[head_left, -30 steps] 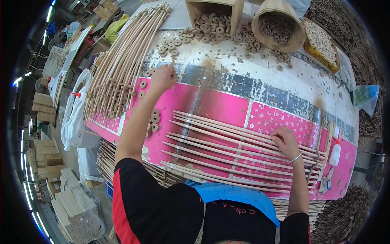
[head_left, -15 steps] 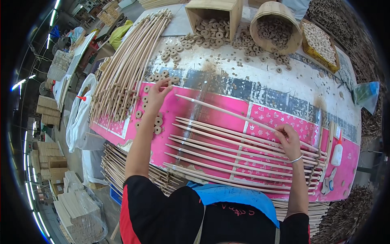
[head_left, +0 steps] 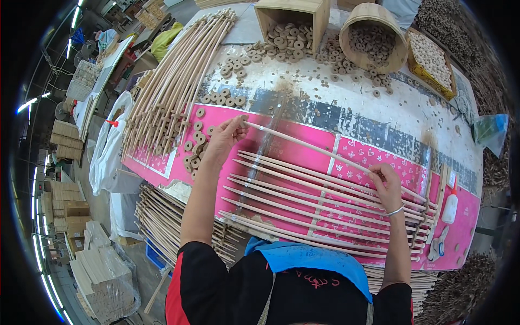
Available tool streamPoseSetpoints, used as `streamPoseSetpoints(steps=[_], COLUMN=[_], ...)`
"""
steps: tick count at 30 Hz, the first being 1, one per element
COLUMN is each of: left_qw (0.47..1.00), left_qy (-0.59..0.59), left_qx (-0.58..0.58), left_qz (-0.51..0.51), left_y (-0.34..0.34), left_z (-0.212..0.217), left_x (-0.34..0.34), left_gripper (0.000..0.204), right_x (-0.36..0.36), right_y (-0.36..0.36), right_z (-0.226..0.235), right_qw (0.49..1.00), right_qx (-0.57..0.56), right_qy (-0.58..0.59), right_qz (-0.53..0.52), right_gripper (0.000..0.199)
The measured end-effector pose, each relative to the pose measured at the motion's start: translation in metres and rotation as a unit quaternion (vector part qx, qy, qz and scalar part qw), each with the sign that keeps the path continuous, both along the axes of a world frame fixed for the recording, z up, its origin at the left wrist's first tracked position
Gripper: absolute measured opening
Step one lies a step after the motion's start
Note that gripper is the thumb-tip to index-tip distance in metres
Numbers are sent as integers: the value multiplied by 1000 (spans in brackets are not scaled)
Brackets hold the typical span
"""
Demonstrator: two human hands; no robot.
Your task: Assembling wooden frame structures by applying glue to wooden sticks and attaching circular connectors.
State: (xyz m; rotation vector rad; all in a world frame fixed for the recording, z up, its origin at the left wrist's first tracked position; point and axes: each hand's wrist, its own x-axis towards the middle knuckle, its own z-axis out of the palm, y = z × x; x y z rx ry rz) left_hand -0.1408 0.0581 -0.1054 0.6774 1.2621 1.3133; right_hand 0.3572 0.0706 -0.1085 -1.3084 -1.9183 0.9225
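Note:
My right hand (head_left: 387, 188) pinches a pale wooden stick (head_left: 309, 142) toward its right part, holding it raised above a row of similar sticks (head_left: 303, 189) on the pink table cover. At the stick's far left end, the fingertips of my left hand (head_left: 227, 138) are closed together. Whatever they hold there is too small to make out. Flat wooden rings (head_left: 189, 146) lie loose beside my left forearm, some partly hidden behind it. More wooden rings (head_left: 230, 101) sit just beyond that hand.
A wooden box (head_left: 320, 27) and a round wooden tub (head_left: 346, 40) spill rings at the back. Bundled sticks with rings (head_left: 173, 86) lie at left. A yellow crate (head_left: 414, 70) holds pale pieces. A glue bottle (head_left: 450, 207) and scissors (head_left: 437, 244) lie at right.
My left hand has moved right and slightly down, from near the loose rings to the stick's left tip, and its fingers have closed. My right hand stays on the stick.

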Motion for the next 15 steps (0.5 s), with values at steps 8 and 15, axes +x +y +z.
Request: streamPoseSetpoints(steps=[8, 15], left_qw=[999, 999], left_qy=[21, 16], left_qx=[-39, 4], left_qz=[2, -49], left_y=[6, 23], left_z=[-9, -22], left_x=[22, 31], left_gripper=[30, 35], right_x=[-18, -5], right_y=[9, 27], right_z=[14, 1], right_qw=[997, 977], right_qx=[76, 181], right_qy=[-26, -114], right_qz=[-3, -11], right_gripper=[13, 15])
